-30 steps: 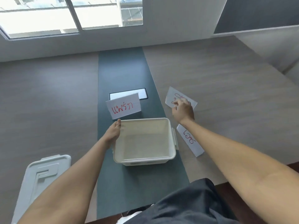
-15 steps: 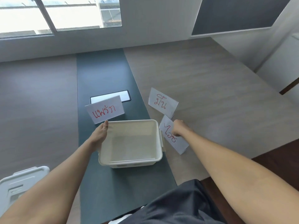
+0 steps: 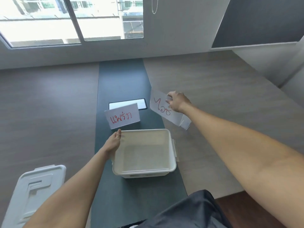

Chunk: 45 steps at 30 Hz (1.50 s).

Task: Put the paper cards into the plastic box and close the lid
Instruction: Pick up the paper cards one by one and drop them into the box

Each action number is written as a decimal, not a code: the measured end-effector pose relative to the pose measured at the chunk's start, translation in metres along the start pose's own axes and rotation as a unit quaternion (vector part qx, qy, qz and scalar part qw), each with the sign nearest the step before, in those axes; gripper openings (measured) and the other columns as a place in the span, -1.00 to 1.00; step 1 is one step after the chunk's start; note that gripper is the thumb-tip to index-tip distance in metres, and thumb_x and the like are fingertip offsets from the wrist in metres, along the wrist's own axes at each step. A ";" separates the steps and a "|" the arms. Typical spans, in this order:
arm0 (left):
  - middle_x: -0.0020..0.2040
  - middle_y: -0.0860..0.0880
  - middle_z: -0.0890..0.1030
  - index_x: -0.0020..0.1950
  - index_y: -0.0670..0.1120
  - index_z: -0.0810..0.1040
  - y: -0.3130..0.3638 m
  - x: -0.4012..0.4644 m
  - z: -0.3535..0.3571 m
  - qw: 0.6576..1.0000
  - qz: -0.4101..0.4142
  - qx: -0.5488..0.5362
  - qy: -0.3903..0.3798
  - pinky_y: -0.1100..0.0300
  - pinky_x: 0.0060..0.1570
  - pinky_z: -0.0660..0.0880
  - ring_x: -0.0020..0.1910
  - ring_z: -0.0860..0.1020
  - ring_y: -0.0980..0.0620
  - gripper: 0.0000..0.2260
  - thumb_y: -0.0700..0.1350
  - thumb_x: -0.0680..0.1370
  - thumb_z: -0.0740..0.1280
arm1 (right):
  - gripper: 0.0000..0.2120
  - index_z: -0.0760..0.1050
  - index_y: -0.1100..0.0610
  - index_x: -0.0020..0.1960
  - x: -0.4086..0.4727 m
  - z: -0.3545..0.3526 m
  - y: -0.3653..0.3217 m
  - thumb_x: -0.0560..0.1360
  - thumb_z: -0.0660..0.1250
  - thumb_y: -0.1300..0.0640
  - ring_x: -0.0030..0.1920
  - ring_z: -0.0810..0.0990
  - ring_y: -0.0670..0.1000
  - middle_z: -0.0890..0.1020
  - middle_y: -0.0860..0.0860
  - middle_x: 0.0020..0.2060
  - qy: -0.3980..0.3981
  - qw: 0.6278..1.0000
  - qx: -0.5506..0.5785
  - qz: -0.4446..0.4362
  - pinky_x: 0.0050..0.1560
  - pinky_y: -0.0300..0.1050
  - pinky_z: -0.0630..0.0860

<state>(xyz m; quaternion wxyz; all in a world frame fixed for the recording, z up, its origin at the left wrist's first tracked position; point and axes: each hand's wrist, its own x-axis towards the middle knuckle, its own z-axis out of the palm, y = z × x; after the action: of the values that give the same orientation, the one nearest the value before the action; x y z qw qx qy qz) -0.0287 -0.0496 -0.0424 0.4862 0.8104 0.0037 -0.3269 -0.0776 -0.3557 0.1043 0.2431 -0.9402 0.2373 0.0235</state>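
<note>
Head view: the fingers (image 3: 169, 101) of the right hand (image 3: 178, 102) are pinched on the upper edge of a white paper card with red writing (image 3: 162, 108), lifted off the tabletop (image 3: 230, 99) beyond the box's far right corner. It looks as though a second sheet is held behind it, but that is hard to tell. The left hand (image 3: 113, 142) is pressed flat against the outer left wall of the white plastic box (image 3: 171, 167), fingers extended and grasping nothing, likely steadying it. The box sits open on the dark centre strip (image 3: 121, 79), and its inside appears empty, so no card has gone in yet. Another card with red writing (image 3: 122, 118) stands just behind the box's far left corner, in front of a dark phone (image 3: 143, 103). The lid (image 3: 32, 186) lies well apart at the lower left. Still left to do, by my judgement: loading every card and snapping the lid on.
</note>
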 end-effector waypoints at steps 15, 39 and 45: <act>0.25 -0.08 0.65 0.38 -0.01 0.50 -0.011 0.013 -0.034 0.996 -0.066 -0.057 0.005 -0.16 0.28 0.53 0.19 0.64 -0.11 -0.45 0.32 0.61 0.06 | -0.79 0.71 -0.09 0.11 -0.009 0.024 -0.049 0.50 0.41 -0.02 -0.07 0.77 0.02 0.77 -0.06 -0.03 -0.318 0.935 0.127 -0.096 0.08 -0.03 0.66; 0.23 -0.13 0.64 0.19 -0.04 0.54 -0.018 0.035 -0.041 0.996 -0.056 -0.071 0.025 -0.21 0.32 0.48 0.24 0.59 -0.16 -0.46 0.35 0.56 0.06 | -0.53 0.53 0.22 0.37 -0.039 0.141 -0.041 0.56 0.40 -0.02 0.17 0.62 0.10 0.65 0.08 0.20 -0.603 0.795 0.043 0.043 0.39 0.07 0.47; 0.24 -0.13 0.63 0.25 -0.08 0.52 -0.003 0.020 -0.039 0.994 -0.054 -0.086 0.027 -0.18 0.32 0.49 0.24 0.60 -0.15 -0.52 0.25 0.64 0.06 | -0.56 0.53 0.20 0.38 -0.020 0.112 -0.052 0.58 0.36 -0.02 0.28 0.61 0.10 0.63 0.11 0.28 -0.537 0.839 0.089 0.004 0.37 0.06 0.49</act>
<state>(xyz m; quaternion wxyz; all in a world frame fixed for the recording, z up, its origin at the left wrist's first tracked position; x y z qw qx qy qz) 0.0073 -0.0236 -0.0429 0.5357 0.7725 0.0889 -0.3293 -0.0631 -0.2544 0.0317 0.4152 -0.7536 0.0746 0.5041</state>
